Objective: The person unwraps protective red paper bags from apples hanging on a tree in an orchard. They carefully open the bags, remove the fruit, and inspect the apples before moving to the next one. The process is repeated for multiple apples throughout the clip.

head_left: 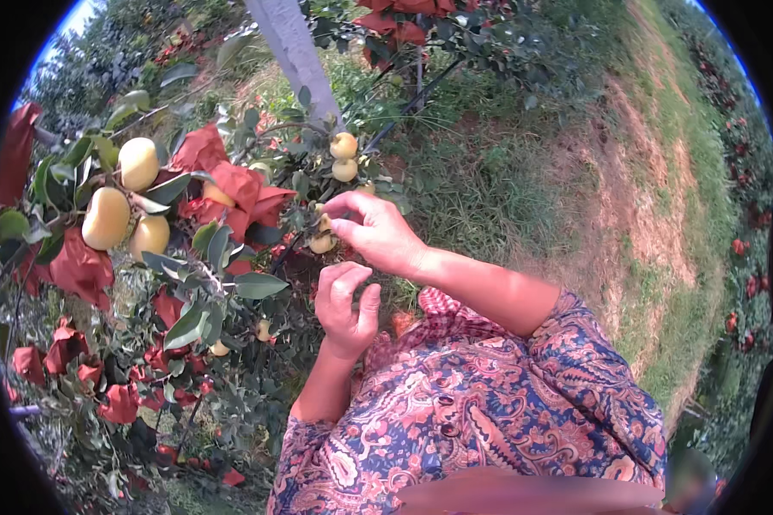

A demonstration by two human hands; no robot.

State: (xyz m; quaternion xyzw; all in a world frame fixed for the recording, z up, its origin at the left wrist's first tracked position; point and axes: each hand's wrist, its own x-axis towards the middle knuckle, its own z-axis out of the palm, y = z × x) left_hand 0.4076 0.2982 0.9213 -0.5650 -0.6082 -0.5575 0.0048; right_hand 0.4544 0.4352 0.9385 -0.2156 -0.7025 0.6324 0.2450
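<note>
My right hand reaches across to a cluster of small yellow apples. Its thumb and forefinger are bent around the near side of a yellow apple; whether they grip it is hard to see. Just below hangs another yellow apple. My left hand is raised under the right one, fingers curled, thumb apart, nothing visible in it. Beyond the fingertips, two more yellow apples hang one above the other beside a grey post.
Larger yellow apples hang at the left among leaves and crumpled red fruit bags. More red bags hang lower left. A dark slanting pole or wire runs behind. Grass and a dirt strip lie to the right.
</note>
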